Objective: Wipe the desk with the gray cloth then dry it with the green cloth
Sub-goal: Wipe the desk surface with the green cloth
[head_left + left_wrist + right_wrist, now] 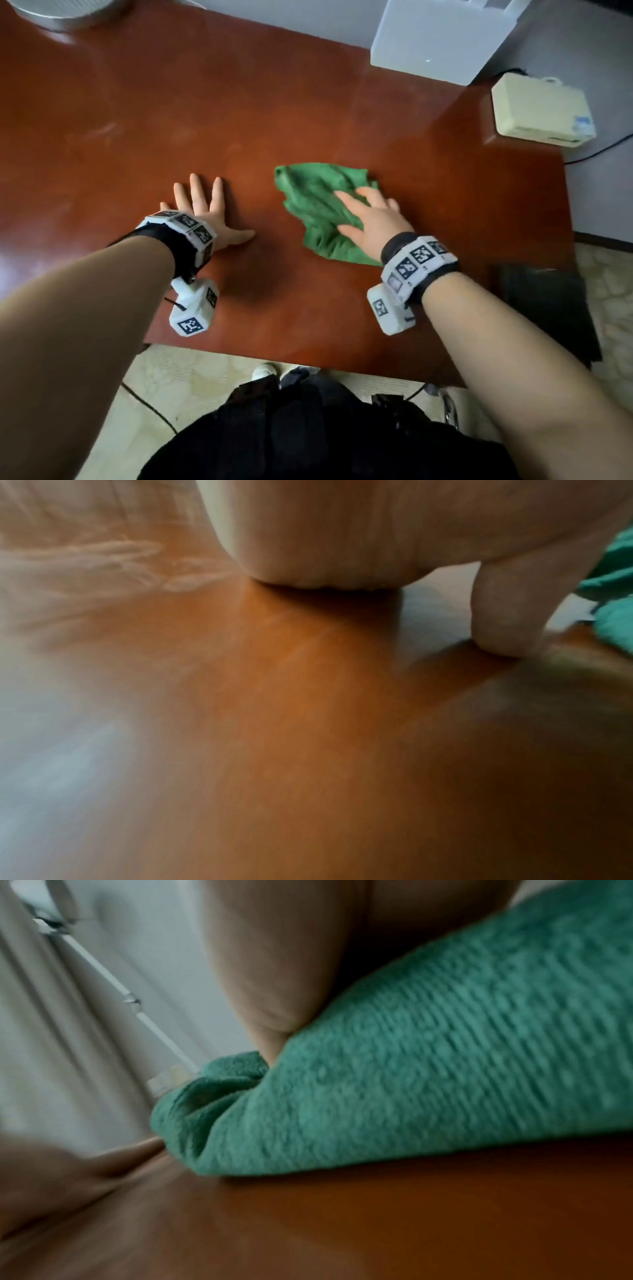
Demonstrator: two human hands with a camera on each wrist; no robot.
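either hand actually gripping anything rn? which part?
No grip. Right hand presses flat on the green cloth, over its right side. Left hand lies flat on the bare desk.

Head view: from above, facing down onto the glossy reddish-brown wooden desk [308, 102]. Wrist views: low, very near the desktop, blurred. Shared across all three: the crumpled green terry cloth [318, 212] [616, 574] [428, 1056].

Glossy reddish-brown wooden desk [308, 102]; rough, nubby terry green cloth [315, 205].
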